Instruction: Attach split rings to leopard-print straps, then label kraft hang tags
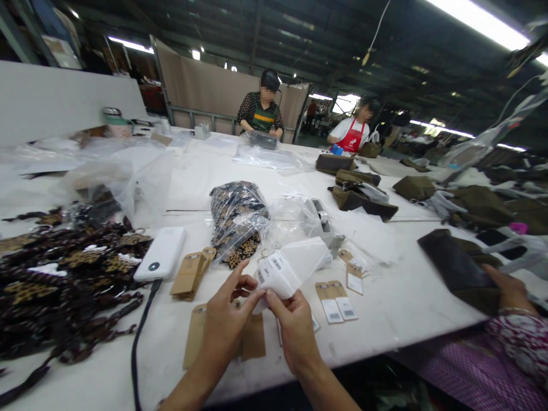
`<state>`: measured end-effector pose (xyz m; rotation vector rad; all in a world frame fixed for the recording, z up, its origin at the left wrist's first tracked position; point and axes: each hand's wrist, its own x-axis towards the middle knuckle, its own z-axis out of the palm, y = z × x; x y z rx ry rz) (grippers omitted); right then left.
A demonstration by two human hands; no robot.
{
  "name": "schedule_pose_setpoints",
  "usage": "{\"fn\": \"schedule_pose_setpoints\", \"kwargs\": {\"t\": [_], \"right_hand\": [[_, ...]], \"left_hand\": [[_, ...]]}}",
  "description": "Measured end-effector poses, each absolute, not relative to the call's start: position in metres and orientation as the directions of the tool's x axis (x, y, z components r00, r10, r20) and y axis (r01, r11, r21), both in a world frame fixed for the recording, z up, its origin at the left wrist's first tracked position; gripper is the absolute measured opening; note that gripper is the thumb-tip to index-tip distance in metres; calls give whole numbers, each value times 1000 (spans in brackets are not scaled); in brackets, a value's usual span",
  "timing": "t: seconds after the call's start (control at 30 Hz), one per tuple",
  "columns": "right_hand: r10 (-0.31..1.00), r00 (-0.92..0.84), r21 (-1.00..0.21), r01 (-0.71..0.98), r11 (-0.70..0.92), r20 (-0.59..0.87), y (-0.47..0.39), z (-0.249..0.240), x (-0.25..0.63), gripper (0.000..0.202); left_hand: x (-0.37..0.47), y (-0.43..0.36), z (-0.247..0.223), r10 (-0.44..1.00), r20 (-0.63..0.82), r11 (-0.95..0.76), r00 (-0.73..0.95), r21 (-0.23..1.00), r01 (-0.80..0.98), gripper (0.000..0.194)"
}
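A white sheet of barcode labels (295, 264) is held up over the table, its printed stickers facing me at the left end. My right hand (295, 331) is closed on its lower edge, thumb in front. At its left corner, my left hand (229, 311) pinches with the thumb, the index finger raised and bent. The two thumb tips nearly meet. Beneath my hands lie brown card tags (253, 337), partly hidden. To the right rest tags with white barcode stickers (338, 308). A stack of brown tags (188, 277) sits left of my left hand.
A white power bank (160, 254) with a black cable lies left, beside dark patterned straps (77, 274). Ahead are a plastic-bagged patterned item (237, 217) and a grey metal dispenser (323, 225). At right, a neighbour's hand (509, 291) touches a dark bag (458, 268). Two people work across the table.
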<state>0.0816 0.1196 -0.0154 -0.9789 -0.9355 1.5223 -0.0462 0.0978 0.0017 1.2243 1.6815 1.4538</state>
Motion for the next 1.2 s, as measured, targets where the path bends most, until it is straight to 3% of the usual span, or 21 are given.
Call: {"fn": "schedule_pose_setpoints", "kwargs": {"t": [0.3, 0.77, 0.93, 1.07, 1.13, 1.2], "right_hand": [[989, -139, -926, -368, -89, -40, 117, -13, 80, 35], [984, -143, -945, -293, -145, -106, 156, -5, 76, 37], [984, -163, -996, -35, -84, -78, 206, -6, 75, 41], [988, -150, -995, 101, -16, -32, 225, 13, 96, 32], [995, -64, -970, 225, 86, 73, 214, 27, 108, 31], [931, 21, -787, 541, 295, 364, 190, 38, 115, 31]], "left_hand": [[-54, 101, 1, 929, -63, 27, -365, 994, -103, 75], [-68, 97, 8, 878, -202, 55, -435, 944, -326, 68], [-81, 94, 8, 828, -289, 28, -480, 877, -480, 59], [-90, 90, 8, 814, -333, 11, -476, 829, -559, 52], [-92, 88, 9, 805, -346, 13, -482, 822, -569, 50], [-91, 87, 11, 800, -350, 16, -488, 824, -566, 51]]}}
